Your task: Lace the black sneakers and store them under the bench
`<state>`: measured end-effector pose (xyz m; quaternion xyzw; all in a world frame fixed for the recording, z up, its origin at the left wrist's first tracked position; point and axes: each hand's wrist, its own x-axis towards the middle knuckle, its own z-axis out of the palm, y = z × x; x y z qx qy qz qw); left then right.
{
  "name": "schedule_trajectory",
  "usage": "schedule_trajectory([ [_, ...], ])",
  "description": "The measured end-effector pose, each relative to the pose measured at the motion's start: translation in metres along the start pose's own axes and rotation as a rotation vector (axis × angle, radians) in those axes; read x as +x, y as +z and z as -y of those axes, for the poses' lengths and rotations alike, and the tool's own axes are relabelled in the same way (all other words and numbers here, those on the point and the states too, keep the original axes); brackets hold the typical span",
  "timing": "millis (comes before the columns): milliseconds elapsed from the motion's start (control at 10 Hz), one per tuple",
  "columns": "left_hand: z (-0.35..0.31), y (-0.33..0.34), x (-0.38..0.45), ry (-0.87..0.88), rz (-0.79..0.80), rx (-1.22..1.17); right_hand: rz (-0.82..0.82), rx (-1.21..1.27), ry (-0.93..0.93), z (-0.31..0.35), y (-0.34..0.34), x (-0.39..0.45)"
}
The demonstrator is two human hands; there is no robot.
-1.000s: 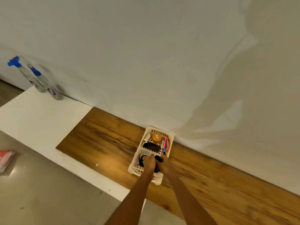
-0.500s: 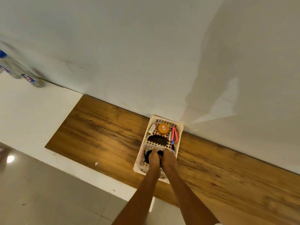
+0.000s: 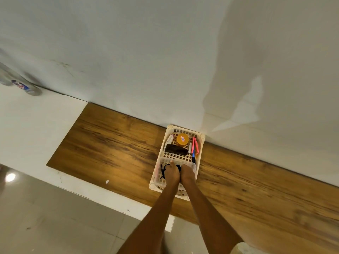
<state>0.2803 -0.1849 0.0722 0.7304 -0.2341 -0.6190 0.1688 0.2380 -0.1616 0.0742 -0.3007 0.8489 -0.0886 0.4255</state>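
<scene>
A bundle of black laces (image 3: pixel 163 170) lies in a clear tub at the near end of a white perforated basket (image 3: pixel 185 129). The basket stands on a wooden bench top (image 3: pixel 113 147) against the wall. My left hand (image 3: pixel 171 173) and my right hand (image 3: pixel 187 173) reach down side by side into the tub, with their fingers curled onto the laces. The fingertips are hidden behind the backs of the hands. No sneakers are in view.
Further back in the basket sit an orange-lidded jar (image 3: pixel 182 139), a flat black object (image 3: pixel 176 149) and pink and blue pens (image 3: pixel 194 150). Blurred bottles (image 3: pixel 23 87) stand on a white ledge (image 3: pixel 33 121) to the left. Tiled floor (image 3: pixel 55 217) lies below.
Both hands have stayed on the laces in the tub. My view has swung right, so the bottles have slid toward the left edge.
</scene>
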Motion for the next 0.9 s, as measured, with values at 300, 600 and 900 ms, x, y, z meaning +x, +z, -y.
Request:
schedule_trajectory([
  [300, 0.009, -0.008, -0.010, 0.062, 0.011, -0.014, 0.036, -0.063, 0.074, 0.009, -0.007, -0.006],
  [600, 0.007, -0.009, -0.022, 0.213, 0.035, 0.149, -0.109, -0.212, -0.067, 0.003, -0.036, -0.031],
  [900, 0.036, -0.017, -0.047, 0.632, 0.047, 0.841, -0.156, -0.166, -0.218, -0.053, -0.048, -0.087],
])
